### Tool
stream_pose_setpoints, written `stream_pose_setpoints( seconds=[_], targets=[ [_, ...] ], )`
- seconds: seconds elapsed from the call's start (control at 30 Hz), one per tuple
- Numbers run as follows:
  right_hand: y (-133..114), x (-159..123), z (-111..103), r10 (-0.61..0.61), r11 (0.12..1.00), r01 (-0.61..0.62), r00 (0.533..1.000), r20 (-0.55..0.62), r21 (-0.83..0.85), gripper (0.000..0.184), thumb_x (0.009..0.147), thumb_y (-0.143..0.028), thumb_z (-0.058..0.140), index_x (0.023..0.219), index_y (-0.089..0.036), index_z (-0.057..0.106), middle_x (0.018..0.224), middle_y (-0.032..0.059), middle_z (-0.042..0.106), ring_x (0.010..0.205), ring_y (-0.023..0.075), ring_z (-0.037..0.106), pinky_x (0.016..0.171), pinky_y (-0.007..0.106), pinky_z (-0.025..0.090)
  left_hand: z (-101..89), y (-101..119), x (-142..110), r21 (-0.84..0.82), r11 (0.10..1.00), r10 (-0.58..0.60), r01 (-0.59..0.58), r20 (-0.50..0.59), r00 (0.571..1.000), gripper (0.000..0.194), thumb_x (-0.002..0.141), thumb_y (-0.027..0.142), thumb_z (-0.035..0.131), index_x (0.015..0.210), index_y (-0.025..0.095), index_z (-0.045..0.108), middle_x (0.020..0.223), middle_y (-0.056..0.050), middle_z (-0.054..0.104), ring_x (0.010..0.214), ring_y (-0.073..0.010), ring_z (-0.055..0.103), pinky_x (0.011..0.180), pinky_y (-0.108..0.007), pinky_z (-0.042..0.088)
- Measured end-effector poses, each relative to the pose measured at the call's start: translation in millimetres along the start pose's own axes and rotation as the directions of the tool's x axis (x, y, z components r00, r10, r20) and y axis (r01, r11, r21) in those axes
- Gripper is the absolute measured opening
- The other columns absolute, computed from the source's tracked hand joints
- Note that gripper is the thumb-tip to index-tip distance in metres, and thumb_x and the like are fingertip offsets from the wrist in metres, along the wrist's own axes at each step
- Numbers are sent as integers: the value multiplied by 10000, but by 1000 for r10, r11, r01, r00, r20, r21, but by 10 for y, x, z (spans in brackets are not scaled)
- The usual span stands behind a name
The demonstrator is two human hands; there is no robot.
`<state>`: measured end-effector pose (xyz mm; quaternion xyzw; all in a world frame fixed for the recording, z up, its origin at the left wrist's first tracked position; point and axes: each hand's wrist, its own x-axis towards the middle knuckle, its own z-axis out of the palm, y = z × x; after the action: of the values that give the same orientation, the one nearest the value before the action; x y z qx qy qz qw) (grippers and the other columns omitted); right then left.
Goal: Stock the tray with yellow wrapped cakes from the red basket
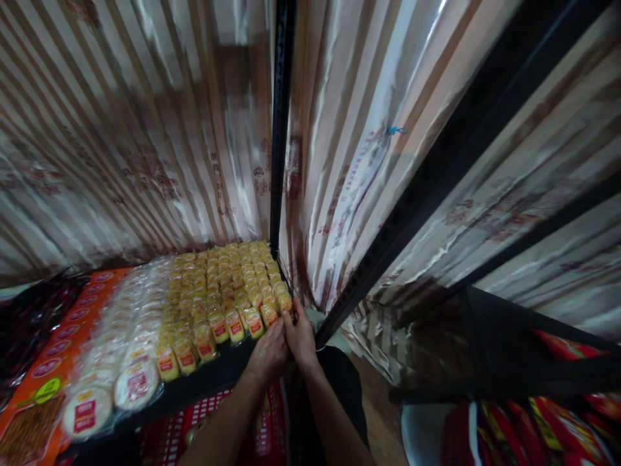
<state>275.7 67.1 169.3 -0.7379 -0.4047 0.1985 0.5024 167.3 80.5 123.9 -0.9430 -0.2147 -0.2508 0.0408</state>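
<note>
Small yellow wrapped snack packs with red labels stand in tight rows on a dark shelf. At the front right corner of these rows, my two hands meet. My left hand has its fingers drawn together at the lower front of the corner packs. Beside it, my right hand closes at the right side of the end snack pack, by the shelf edge. The fingertips of both hands are partly hidden, and the picture is dim and soft there.
Round white wrapped cakes and an orange package lie left of the packs. A red basket sits below the shelf. Dark metal posts rise near my right hand, with striped plastic sheeting behind. Red bags are at lower right.
</note>
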Motion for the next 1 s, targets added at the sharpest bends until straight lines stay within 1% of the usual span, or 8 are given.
stream_pose_setpoints(
  seconds=[0.17,0.3,0.37,0.47,0.57,0.67,0.9,1.0],
  targets=[
    [26,90,-2,-2,997,5,999,36,-83,528,790,-311,443,1254,-66,507,1259,175,546,1178,260,505,1009,400,382,-34,8,17,62,998,28,-31,45,999,382,860,201,446,1229,143,525,1208,-100,595,1235,-242,439,1042,-389,324],
    [54,83,-9,-29,996,31,999,28,-85,548,783,-329,461,1266,-71,496,1262,172,544,1174,263,508,1010,404,379,-118,62,-17,103,994,15,-27,112,994,361,868,181,441,1217,155,531,1161,-87,623,1213,-223,461,1018,-377,335],
    [62,55,-9,-57,995,58,998,15,-76,549,769,-330,483,1261,-87,503,1261,161,548,1179,266,502,1014,413,375,-184,113,-73,112,993,-38,29,83,996,349,873,170,426,1204,161,537,1180,-88,611,1213,-217,459,1008,-376,343],
    [57,5,8,-114,991,114,993,1,-73,545,762,-320,498,1262,-104,504,1247,146,561,1177,266,501,1017,419,370,-307,190,-177,119,984,-131,130,-2,991,346,870,134,388,1175,149,550,1243,-97,569,1229,-225,437,981,-379,373],
    [40,-30,49,-164,984,160,986,-34,-83,550,769,-310,488,1285,-119,478,1263,132,550,1188,254,489,1028,416,355,-411,237,-270,109,980,-165,169,-42,985,358,845,88,363,1136,136,566,1273,-109,542,1222,-239,438,943,-387,410],
    [37,-45,93,-160,982,154,985,-59,-106,554,787,-318,448,1297,-101,457,1286,147,526,1207,254,468,1029,419,348,-461,264,-340,90,974,-200,206,-75,977,336,801,63,380,1052,125,595,1273,-124,537,1192,-259,462,914,-405,440],
    [80,-73,109,-191,976,188,981,-19,-112,565,824,-355,372,1306,-66,429,1264,167,538,1188,249,485,1003,410,377,-501,318,-410,36,925,-363,378,-215,907,345,756,28,387,1026,113,585,1261,-156,517,1196,-275,449,914,-434,467],
    [107,-80,104,-214,972,211,977,-22,-102,563,832,-364,367,1300,-59,434,1270,170,531,1210,246,465,1014,400,369,-487,331,-398,-4,918,-385,396,-243,891,379,739,20,384,1055,119,570,1260,-151,511,1196,-269,448,928,-443,470]
  ],
)
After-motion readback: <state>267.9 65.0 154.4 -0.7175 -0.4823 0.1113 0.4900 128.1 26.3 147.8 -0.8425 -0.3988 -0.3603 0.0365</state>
